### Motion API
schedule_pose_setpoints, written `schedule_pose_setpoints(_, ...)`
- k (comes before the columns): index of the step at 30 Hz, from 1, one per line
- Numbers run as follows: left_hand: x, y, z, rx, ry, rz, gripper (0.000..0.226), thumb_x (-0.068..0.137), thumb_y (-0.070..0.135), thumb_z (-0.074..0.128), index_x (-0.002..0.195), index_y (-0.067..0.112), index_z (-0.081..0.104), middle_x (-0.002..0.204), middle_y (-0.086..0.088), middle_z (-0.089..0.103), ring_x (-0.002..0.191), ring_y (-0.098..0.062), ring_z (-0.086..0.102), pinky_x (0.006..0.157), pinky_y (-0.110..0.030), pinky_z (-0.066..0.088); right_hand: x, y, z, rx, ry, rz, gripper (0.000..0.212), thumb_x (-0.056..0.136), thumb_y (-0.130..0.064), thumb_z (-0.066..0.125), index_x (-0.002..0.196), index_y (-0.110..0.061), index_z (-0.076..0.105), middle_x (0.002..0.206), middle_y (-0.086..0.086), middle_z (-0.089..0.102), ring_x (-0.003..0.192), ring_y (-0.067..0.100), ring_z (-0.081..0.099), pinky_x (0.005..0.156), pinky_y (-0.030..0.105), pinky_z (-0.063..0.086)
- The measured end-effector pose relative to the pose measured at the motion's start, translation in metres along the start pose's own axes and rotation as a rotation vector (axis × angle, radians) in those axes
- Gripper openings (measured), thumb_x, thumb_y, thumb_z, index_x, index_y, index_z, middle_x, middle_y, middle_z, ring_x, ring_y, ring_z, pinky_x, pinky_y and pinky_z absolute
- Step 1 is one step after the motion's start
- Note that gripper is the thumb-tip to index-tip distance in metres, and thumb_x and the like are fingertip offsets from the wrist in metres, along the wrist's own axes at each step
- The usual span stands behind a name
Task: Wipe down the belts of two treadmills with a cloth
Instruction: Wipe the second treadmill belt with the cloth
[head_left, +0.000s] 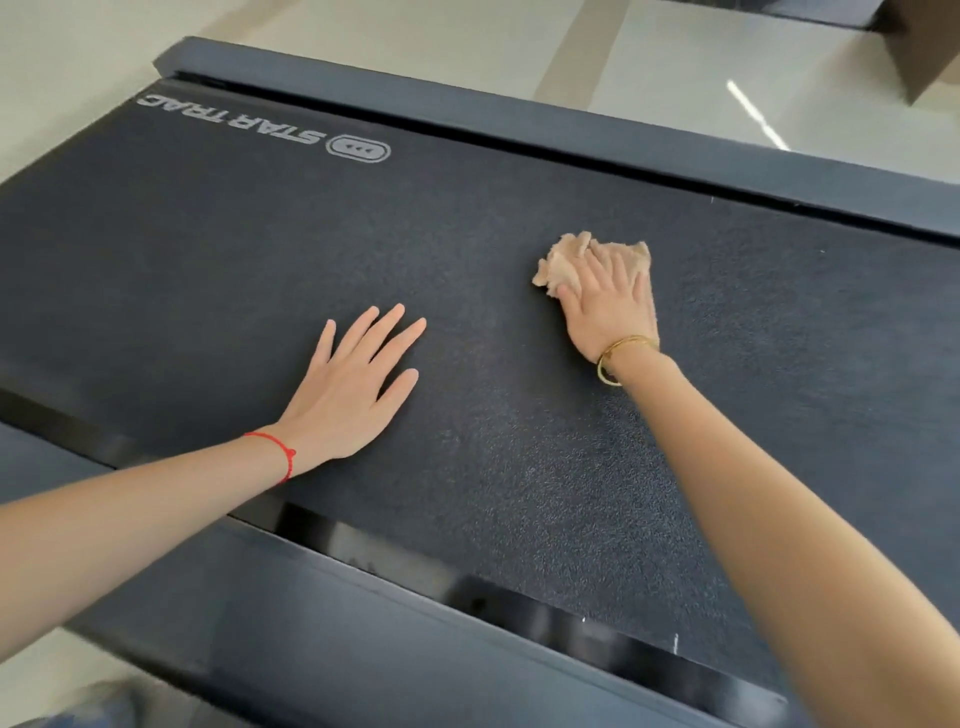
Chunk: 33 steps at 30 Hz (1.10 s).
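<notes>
Fingers of the right hand lie straight and slightly spread, pressing flat on a crumpled tan cloth that bunches out past the fingertips and the thumb side. The cloth sits on the dark, pebble-textured treadmill belt, toward its far edge and right of the middle. A thin gold bangle circles that wrist.

The left hand holds nothing: its fingers are straight and fanned apart, palm flat on the belt, well apart from the cloth, seemingly as a brace. A red string bracelet is at that wrist.

Beyond the hands, white "STAR TRAC" lettering and an oval logo are printed near the belt's far left corner. Dark side rails run along both long edges, with pale glossy floor past the far rail. No second treadmill can be made out for certain.

To wipe well here, the palm should probably keep even downward pressure so the whole cloth stays in contact, not only the part under the fingertips. Overlapping strokes across the belt, rail to rail, would likely leave no strip missed. The braced left hand may stop the belt sliding under the push; it will need shifting so that its own patch gets wiped too.
</notes>
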<state>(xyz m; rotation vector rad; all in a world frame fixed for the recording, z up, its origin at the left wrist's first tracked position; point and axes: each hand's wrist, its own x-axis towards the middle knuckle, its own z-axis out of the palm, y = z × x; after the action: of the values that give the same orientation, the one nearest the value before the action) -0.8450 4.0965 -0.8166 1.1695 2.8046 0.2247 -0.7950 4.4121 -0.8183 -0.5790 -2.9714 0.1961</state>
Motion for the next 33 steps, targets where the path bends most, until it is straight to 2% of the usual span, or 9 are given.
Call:
schedule_pose_setpoints(5, -0.001, -0.047, -0.005, -0.031, 0.042, -0.050, 0.054, 0.105, 0.044, 0.017, 0.158, 0.038, 0.008, 0.167, 0.010, 0.005, 0.153, -0.014, -0.002, 0.122, -0.056, 0.002, -0.055, -0.099, -0.013, 0.048, -0.004, -0.285, 0.060, 0.097, -0.043, 0.013, 0.148, -0.016, 0.028, 0.140, -0.002, 0.045, 0.132, 0.027, 0.036, 0.118, 0.053, 0.010)
schedule_pose_setpoints(8, 0.000, -0.077, -0.009, -0.041, 0.041, -0.042, 0.054, 0.105, 0.042, 0.023, 0.158, 0.038, 0.010, 0.166, 0.011, 0.006, 0.153, -0.014, -0.003, 0.122, -0.057, 0.000, -0.086, -0.130, -0.002, 0.129, -0.075, -0.355, 0.055, 0.104, -0.043, 0.019, 0.155, -0.022, 0.018, 0.159, -0.008, 0.022, 0.148, 0.014, 0.008, 0.122, 0.041, -0.004)
schedule_pose_setpoints(12, 0.001, -0.118, -0.015, -0.031, 0.040, -0.046, 0.055, 0.104, 0.045, 0.022, 0.158, 0.038, 0.009, 0.167, 0.010, 0.006, 0.153, -0.016, -0.003, 0.121, -0.059, -0.001, -0.074, -0.123, 0.004, 0.120, -0.095, -0.302, 0.054, 0.105, -0.043, 0.022, 0.155, -0.025, 0.015, 0.161, -0.009, 0.014, 0.148, 0.010, -0.002, 0.121, 0.036, -0.009)
schedule_pose_setpoints(15, 0.001, -0.144, -0.019, -0.027, 0.042, -0.027, 0.055, 0.104, 0.045, 0.022, 0.158, 0.038, 0.010, 0.167, 0.009, 0.006, 0.154, -0.016, -0.002, 0.120, -0.059, -0.001, -0.033, -0.124, 0.010, 0.053, -0.055, -0.093, 0.063, 0.099, -0.051, 0.009, 0.156, -0.025, 0.009, 0.161, -0.005, 0.016, 0.149, 0.016, 0.003, 0.121, 0.044, -0.003)
schedule_pose_setpoints(17, 0.002, -0.156, -0.021, -0.036, 0.046, -0.026, 0.056, 0.104, 0.045, 0.023, 0.158, 0.037, 0.012, 0.167, 0.008, 0.007, 0.154, -0.017, -0.001, 0.120, -0.059, -0.001, -0.017, -0.141, 0.017, 0.041, -0.049, 0.029, 0.059, 0.101, -0.047, 0.011, 0.156, -0.026, 0.006, 0.162, -0.007, 0.013, 0.149, 0.017, 0.002, 0.121, 0.046, -0.005)
schedule_pose_setpoints(22, 0.001, -0.182, -0.024, -0.039, 0.050, -0.019, 0.056, 0.104, 0.045, 0.024, 0.158, 0.036, 0.012, 0.167, 0.008, 0.007, 0.153, -0.017, -0.003, 0.121, -0.058, -0.002, -0.056, -0.222, 0.019, 0.052, -0.027, -0.217, 0.061, 0.100, -0.045, 0.016, 0.154, -0.016, 0.022, 0.154, 0.001, 0.033, 0.145, 0.026, 0.022, 0.121, 0.047, 0.001)
schedule_pose_setpoints(26, -0.004, -0.192, -0.024, -0.057, 0.072, 0.019, 0.056, 0.104, 0.041, 0.026, 0.158, 0.032, 0.014, 0.167, 0.005, 0.009, 0.154, -0.017, -0.001, 0.121, -0.058, -0.001, -0.117, -0.269, 0.022, 0.140, -0.087, -0.342, 0.055, 0.103, -0.045, 0.021, 0.154, -0.024, 0.024, 0.161, -0.005, 0.019, 0.151, 0.020, 0.005, 0.122, 0.043, -0.003)
schedule_pose_setpoints(30, -0.011, -0.195, -0.024, -0.088, 0.080, 0.054, 0.056, 0.105, 0.039, 0.026, 0.159, 0.028, 0.014, 0.167, 0.002, 0.009, 0.154, -0.018, -0.001, 0.122, -0.057, -0.002, -0.142, -0.245, 0.016, 0.095, -0.044, -0.309, 0.052, 0.105, -0.038, 0.027, 0.154, -0.020, 0.024, 0.162, -0.004, 0.016, 0.151, 0.017, 0.006, 0.122, 0.045, 0.005)
schedule_pose_setpoints(33, -0.014, -0.198, -0.026, -0.086, 0.075, 0.081, 0.056, 0.105, 0.039, 0.025, 0.159, 0.026, 0.015, 0.167, 0.000, 0.010, 0.154, -0.020, 0.000, 0.122, -0.056, -0.001, -0.126, -0.220, 0.014, 0.071, -0.030, -0.056, 0.056, 0.102, -0.044, 0.020, 0.154, -0.025, 0.020, 0.162, -0.004, 0.014, 0.150, 0.018, 0.007, 0.120, 0.050, 0.011)
